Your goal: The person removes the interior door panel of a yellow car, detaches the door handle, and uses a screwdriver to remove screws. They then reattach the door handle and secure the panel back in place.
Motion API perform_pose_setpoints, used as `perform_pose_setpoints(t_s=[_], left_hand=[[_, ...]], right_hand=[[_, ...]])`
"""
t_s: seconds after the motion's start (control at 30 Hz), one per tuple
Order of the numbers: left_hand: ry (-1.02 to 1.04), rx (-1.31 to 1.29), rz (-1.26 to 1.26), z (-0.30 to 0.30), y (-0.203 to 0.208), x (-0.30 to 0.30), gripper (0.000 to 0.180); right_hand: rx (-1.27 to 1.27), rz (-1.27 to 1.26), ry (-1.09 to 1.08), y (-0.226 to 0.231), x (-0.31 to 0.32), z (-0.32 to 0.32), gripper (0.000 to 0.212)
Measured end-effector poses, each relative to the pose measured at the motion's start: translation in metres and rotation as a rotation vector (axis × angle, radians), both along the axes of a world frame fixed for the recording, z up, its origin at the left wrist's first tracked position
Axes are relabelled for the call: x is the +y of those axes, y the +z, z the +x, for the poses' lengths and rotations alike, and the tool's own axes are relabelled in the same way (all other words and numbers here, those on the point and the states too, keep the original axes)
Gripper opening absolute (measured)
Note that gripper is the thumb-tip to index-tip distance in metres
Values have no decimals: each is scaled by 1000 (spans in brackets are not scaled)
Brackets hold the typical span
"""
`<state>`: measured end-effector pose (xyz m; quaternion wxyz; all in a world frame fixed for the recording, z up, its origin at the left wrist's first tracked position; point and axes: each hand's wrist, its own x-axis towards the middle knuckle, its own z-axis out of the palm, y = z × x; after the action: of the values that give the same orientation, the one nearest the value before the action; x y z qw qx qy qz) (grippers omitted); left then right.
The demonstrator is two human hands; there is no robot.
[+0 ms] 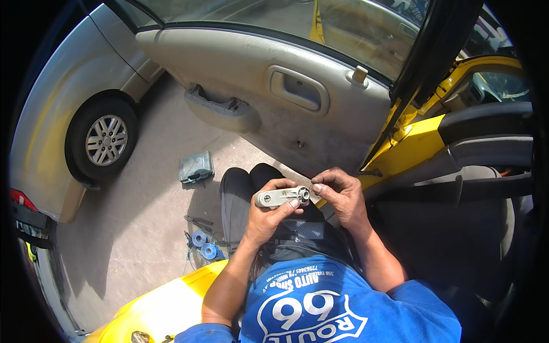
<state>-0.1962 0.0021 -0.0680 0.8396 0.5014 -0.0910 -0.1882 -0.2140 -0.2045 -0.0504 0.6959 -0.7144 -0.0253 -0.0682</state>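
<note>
Above my lap, my left hand [264, 220] grips a pale grey window crank handle [277, 197], with fingers behind it and thumb along its near side. The crank's round, hollow hub end points toward my right hand [345, 201]. Thumb and forefinger of that hand are pinched together just beside the hub. A thin dark bit seems to show at their tips, too small to make out. Beyond my hands stands the open car door's beige inner panel [274, 126], with a bare spindle [300, 144] low on it.
A grey-green case [195, 167] lies on the ground, with blue tape rolls [209, 250] and pliers [198, 220] nearer me. A parked silver vehicle [51, 131] stands at left. Yellow bodywork [166, 297] is at lower left, a dark seat [440, 228] at right.
</note>
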Motion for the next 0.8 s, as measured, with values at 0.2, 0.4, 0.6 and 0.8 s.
perform_pose_setpoints(t_s=[0.2, 0.4, 0.6, 0.8], left_hand=[[-134, -7, 121, 8, 4, 11, 35], [-284, 23, 116, 14, 10, 15, 34], [-317, 38, 147, 16, 17, 17, 31], [-319, 55, 193, 16, 18, 16, 26]], right_hand=[[-61, -154, 147, 13, -5, 6, 11], [-88, -288, 389, 28, -12, 16, 15], [-149, -380, 488, 35, -17, 22, 15], [-146, -381, 488, 30, -17, 18, 15]])
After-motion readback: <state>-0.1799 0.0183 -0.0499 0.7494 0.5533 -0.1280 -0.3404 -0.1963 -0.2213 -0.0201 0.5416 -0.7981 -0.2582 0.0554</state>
